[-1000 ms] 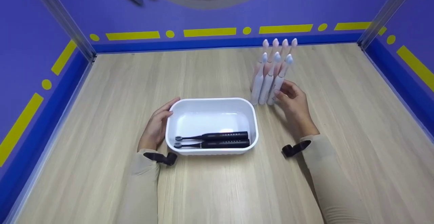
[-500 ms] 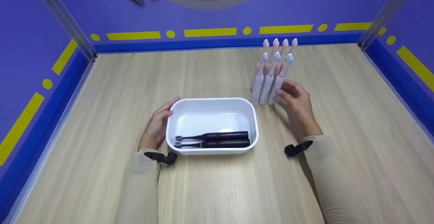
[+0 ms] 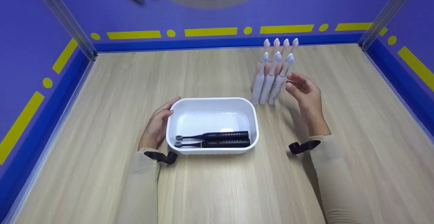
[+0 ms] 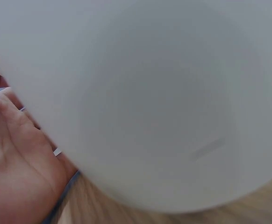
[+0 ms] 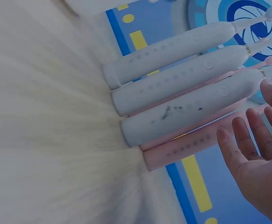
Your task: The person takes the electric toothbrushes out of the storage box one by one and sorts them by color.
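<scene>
In the head view a white plastic basin (image 3: 212, 151) holds two black electric toothbrushes (image 3: 225, 135), lying side by side along its near wall. My left hand (image 3: 155, 127) rests against the basin's left side, fingers reaching along its far left corner and thumb by the rim. The left wrist view shows the palm beside the white wall, which hides the fingertips. Three white electric toothbrushes (image 3: 268, 88) stand upright right of the basin, with several pink ones (image 3: 286, 43) behind. My right hand (image 3: 309, 98) is just right of the rightmost white one, fingers loosely bent, holding nothing.
The wooden tabletop (image 3: 118, 78) surrounds the basin and toothbrushes. Blue panels with yellow marks (image 3: 210, 31) wall it in at the back and both sides. In the right wrist view the basin's corner (image 5: 94, 5) lies close to the white toothbrushes.
My right hand has come off the rightmost white toothbrush, moving right and slightly upward in the head view. My left hand, the basin and the toothbrushes have stayed in place.
</scene>
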`<state>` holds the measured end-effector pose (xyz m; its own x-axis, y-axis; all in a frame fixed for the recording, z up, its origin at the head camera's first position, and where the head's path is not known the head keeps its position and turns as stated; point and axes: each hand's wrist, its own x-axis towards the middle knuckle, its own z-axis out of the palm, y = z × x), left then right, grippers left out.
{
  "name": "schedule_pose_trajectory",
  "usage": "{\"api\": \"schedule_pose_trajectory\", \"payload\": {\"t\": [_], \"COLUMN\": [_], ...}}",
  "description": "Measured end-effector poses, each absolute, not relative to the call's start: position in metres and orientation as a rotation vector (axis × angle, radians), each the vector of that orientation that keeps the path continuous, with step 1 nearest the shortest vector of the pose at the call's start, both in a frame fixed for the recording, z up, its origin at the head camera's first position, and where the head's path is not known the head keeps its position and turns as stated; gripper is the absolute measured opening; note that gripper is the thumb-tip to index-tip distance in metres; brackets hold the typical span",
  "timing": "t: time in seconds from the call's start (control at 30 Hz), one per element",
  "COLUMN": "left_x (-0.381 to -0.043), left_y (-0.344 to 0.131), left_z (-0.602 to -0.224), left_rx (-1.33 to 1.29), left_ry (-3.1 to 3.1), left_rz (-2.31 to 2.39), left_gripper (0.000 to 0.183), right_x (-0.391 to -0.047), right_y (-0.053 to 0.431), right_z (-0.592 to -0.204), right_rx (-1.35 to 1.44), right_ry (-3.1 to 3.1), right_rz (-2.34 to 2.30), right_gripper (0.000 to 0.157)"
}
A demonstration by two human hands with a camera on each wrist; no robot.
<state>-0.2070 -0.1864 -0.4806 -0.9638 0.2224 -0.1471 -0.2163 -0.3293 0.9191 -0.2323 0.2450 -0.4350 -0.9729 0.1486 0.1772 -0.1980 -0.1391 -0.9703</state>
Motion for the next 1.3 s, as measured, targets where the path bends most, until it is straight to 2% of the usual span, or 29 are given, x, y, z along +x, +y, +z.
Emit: {"api": "schedule_pose_trajectory", "payload": {"t": [0.27, 0.5, 0.87, 1.3], "left_x": [-0.208, -0.208, -0.208, -0.208], "left_y": [-0.186, -0.187, -0.187, -0.186], "left_z": [-0.482, -0.483, -0.483, -0.483], "left_rx": [-0.002, 0.018, 0.013, 0.019], "left_ry": [1.643, 1.642, 1.629, 1.632], "left_rz": [2.366, 2.355, 2.368, 2.362], "left_gripper": [0.056, 0.057, 0.057, 0.056], "right_x": [-0.23, -0.224, -0.218, -0.206], "right_y": [0.242, 0.239, 0.23, 0.216], "right_z": [-0.424, -0.416, -0.405, -0.393], "right_rx": [0.058, 0.051, 0.173, 0.356], "right_ry": [-1.826, -1.773, -1.773, -1.989], "right_rz": [2.181, 2.186, 2.125, 1.992], "right_gripper": [0.037, 0.04, 0.031, 0.036]}}
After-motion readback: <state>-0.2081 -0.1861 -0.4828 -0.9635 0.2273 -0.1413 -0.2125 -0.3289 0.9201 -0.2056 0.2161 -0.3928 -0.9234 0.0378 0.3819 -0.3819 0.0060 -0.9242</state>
